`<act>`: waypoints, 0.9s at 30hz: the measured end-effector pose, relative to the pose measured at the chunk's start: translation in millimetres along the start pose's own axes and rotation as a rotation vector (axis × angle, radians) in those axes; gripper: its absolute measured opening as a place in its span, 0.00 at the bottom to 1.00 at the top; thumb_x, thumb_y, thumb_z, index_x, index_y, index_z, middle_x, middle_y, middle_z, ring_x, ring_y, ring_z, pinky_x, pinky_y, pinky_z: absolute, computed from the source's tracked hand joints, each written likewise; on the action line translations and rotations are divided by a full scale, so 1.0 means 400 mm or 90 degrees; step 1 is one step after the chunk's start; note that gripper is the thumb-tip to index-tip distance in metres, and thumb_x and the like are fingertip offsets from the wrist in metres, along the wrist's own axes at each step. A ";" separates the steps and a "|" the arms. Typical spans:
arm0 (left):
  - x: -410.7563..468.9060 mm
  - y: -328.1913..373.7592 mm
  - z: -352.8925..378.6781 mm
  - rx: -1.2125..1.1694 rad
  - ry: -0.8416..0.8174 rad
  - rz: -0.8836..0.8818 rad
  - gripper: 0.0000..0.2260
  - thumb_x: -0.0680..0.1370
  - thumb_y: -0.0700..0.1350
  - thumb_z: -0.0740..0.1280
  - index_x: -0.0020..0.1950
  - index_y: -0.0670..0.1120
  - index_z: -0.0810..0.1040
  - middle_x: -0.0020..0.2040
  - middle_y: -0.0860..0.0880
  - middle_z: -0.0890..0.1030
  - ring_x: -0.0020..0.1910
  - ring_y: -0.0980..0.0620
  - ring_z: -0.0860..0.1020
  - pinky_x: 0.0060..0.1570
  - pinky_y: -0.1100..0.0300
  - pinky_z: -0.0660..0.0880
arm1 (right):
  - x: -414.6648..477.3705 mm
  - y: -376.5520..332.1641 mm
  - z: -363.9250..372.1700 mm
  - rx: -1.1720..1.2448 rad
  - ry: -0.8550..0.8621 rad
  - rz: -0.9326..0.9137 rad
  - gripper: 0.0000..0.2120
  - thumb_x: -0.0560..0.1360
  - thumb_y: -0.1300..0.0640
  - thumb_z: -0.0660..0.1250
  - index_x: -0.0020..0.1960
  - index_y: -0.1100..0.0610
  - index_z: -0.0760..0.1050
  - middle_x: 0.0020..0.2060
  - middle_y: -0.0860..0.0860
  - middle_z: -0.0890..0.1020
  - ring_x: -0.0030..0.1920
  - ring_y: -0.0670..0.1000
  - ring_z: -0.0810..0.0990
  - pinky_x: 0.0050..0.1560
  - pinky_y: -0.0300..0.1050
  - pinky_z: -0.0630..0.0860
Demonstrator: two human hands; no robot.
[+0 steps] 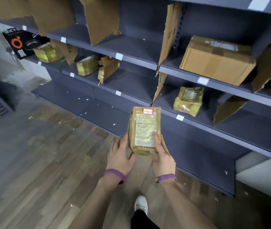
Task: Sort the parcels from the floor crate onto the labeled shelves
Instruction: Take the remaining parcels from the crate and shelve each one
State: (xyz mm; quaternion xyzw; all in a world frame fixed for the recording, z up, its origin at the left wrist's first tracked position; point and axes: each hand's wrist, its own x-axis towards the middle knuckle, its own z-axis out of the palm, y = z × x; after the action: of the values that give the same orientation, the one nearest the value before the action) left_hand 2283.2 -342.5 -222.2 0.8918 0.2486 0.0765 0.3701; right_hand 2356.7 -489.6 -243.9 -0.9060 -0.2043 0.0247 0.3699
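From my screen I see the right hand gripping the near end of a tape-wrapped parcel, thumb laid over its printed label, the other fingers hidden beneath. The parcel is held in the air in front of the dark shelves, above the wooden floor, with a red-bordered sticker marked 18 at its far end. The left hand is flat and spread just beside the parcel's left edge; I cannot tell whether it touches. On the shelves to the right sit a large cardboard box and, one level lower, a small taped package, with torn cardboard dividers between bays and white tags on the shelf edges
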 end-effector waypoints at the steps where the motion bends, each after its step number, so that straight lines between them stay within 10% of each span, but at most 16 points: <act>1: 0.020 -0.013 -0.011 -0.005 0.007 -0.011 0.33 0.76 0.47 0.65 0.77 0.55 0.54 0.76 0.48 0.61 0.76 0.46 0.55 0.73 0.45 0.56 | 0.026 -0.010 0.019 0.002 -0.004 -0.004 0.40 0.77 0.61 0.63 0.70 0.27 0.44 0.76 0.37 0.56 0.50 0.56 0.82 0.43 0.47 0.77; 27: 0.637 -0.146 -0.205 0.035 0.106 -0.053 0.32 0.76 0.43 0.66 0.77 0.50 0.57 0.72 0.48 0.67 0.72 0.46 0.62 0.71 0.51 0.60 | 0.623 -0.203 0.346 0.050 -0.027 -0.032 0.40 0.76 0.61 0.68 0.75 0.45 0.45 0.76 0.42 0.58 0.54 0.54 0.82 0.42 0.53 0.81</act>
State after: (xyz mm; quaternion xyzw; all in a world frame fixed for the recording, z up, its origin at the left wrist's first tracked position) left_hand 2454.6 -129.0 -216.8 0.8812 0.3173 0.1277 0.3264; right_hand 2529.3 -249.2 -262.6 -0.8847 -0.2337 0.0426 0.4011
